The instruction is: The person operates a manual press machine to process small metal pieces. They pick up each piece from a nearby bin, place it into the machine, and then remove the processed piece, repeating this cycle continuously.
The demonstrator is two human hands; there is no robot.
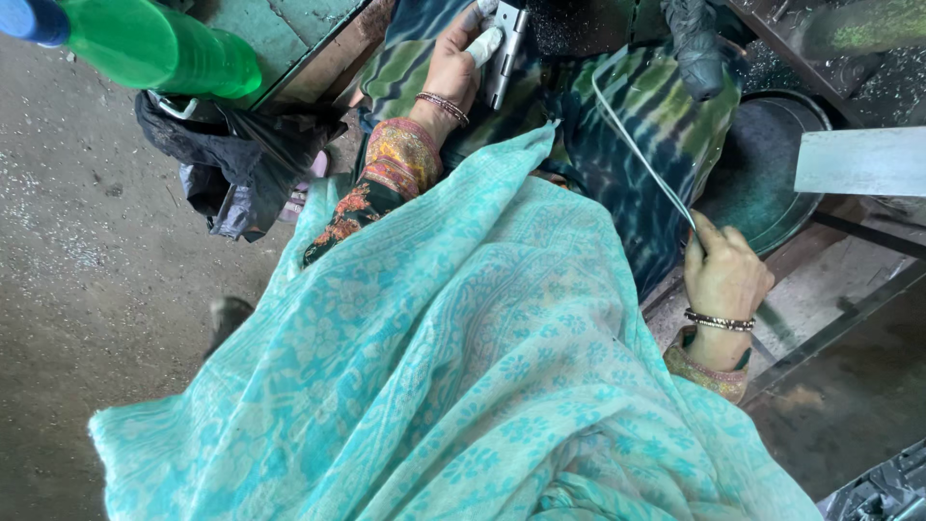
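Observation:
My left hand (pixel 461 60) reaches forward over my lap and grips a small grey metal hinge (pixel 505 48), with a white wrap on one finger. My right hand (pixel 723 275) sits lower right and pinches the end of a thin curved metal wire (pixel 632 145), which arcs up across my green and dark striped clothing (pixel 617 135). Both wrists wear bead bracelets. A turquoise patterned shawl (pixel 453 367) covers my lap and hides my legs.
A green plastic bottle (pixel 159 43) with a blue cap juts in at top left. A black plastic bag (pixel 241 154) lies on the grey concrete floor (pixel 87 270). A round dark metal pan (pixel 762 174), a flat metal plate (pixel 858 159) and machine parts stand at the right.

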